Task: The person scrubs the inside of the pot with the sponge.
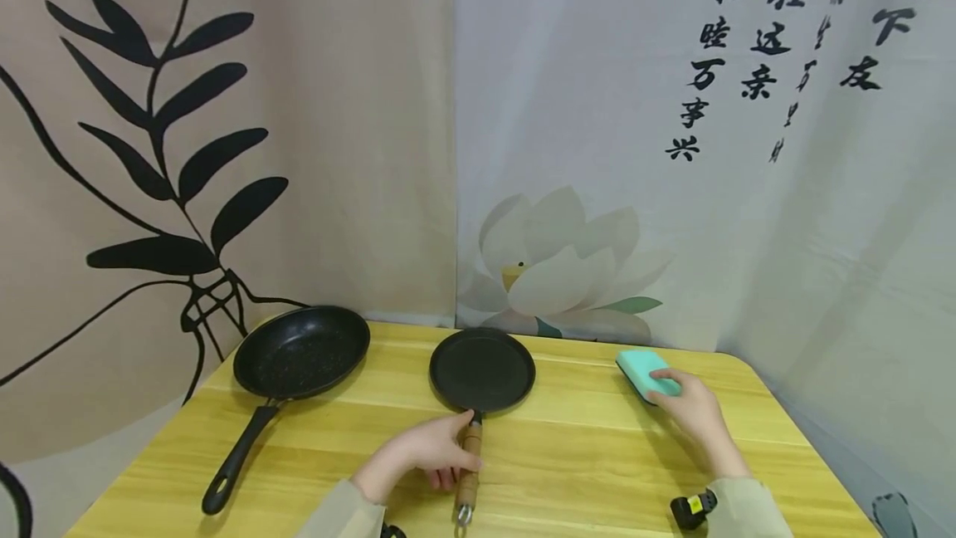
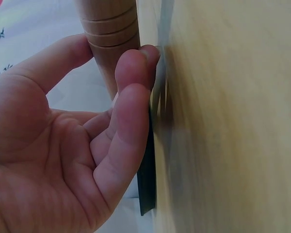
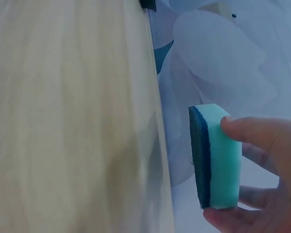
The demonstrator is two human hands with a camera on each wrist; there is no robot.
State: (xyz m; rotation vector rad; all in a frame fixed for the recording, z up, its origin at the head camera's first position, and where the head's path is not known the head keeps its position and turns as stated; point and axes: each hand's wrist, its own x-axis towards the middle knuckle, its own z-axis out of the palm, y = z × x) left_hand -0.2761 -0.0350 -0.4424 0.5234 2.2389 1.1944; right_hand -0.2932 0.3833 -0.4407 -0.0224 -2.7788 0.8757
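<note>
A flat round black pan (image 1: 482, 370) with a wooden handle (image 2: 111, 29) lies in the middle of the table. My left hand (image 1: 436, 455) grips that handle, thumb on one side and curled fingers on the other, in the left wrist view too. Over on the right, my right hand (image 1: 695, 409) pinches a turquoise sponge (image 3: 226, 158) between thumb and fingers. The sponge's dark scouring side (image 3: 200, 155) faces the tabletop, with a gap between them in the right wrist view.
A deeper black frying pan (image 1: 302, 351) stands at the left, its black handle (image 1: 239, 459) pointing toward the front. Printed curtains (image 1: 358, 148) hang behind the wooden table (image 1: 582, 463). The table's right edge runs past my right hand.
</note>
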